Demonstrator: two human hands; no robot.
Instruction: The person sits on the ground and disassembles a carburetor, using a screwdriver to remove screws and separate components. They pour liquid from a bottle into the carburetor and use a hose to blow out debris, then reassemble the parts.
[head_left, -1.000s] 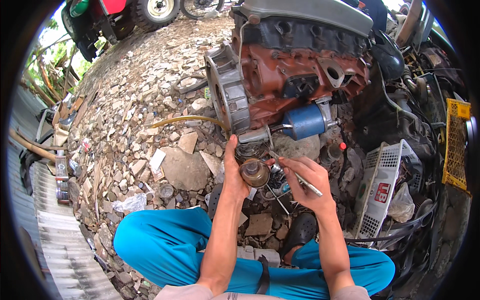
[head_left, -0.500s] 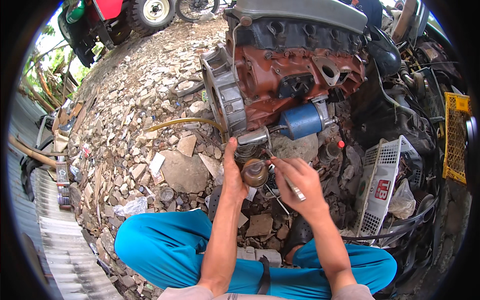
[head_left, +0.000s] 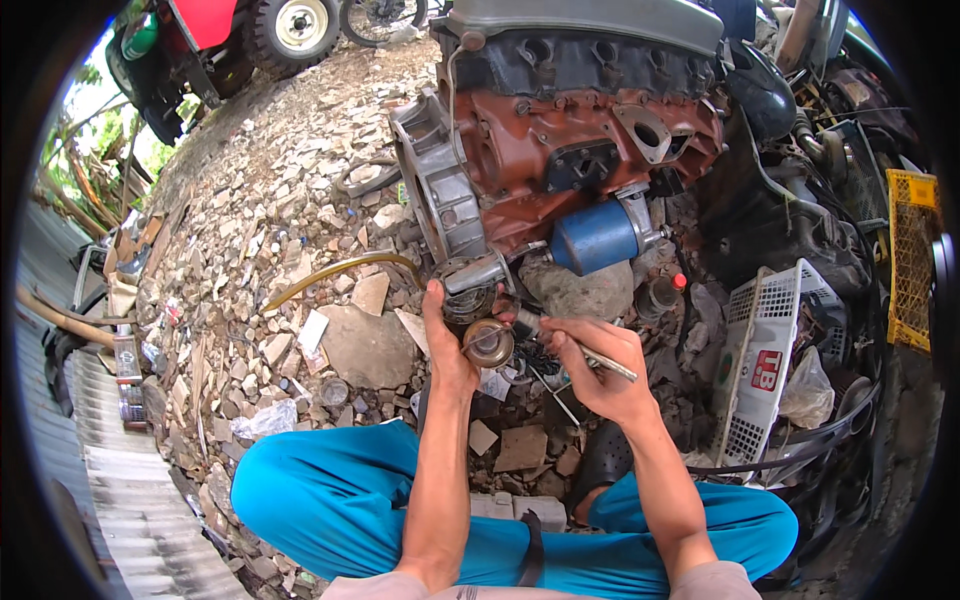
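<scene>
Around a greasy metal engine part [head_left: 488,344], my left hand [head_left: 449,352] is closed, thumb up along its side. The part has a round, bronze-coloured cup facing me and a grey tubular piece at its upper end. My right hand [head_left: 612,378] grips a metal hand tool [head_left: 614,367] with a silver handle; its dark front end reaches to the right side of the part. Where the tool meets the part is too small to make out. Just beyond both hands lies a red-brown engine block [head_left: 515,165] with a blue oil filter [head_left: 597,240].
Broken stones and tiles cover the ground, with a flat round stone [head_left: 365,345] at left. A yellowish hose [head_left: 335,266] runs toward the engine. On the right stand a white plastic crate [head_left: 750,365], a red-capped bottle [head_left: 663,291] and a yellow crate [head_left: 912,270].
The engine part has turned in my left hand, so the cup's opening now faces me more. My right hand has shifted slightly right, and the tool's handle has swung up toward level.
</scene>
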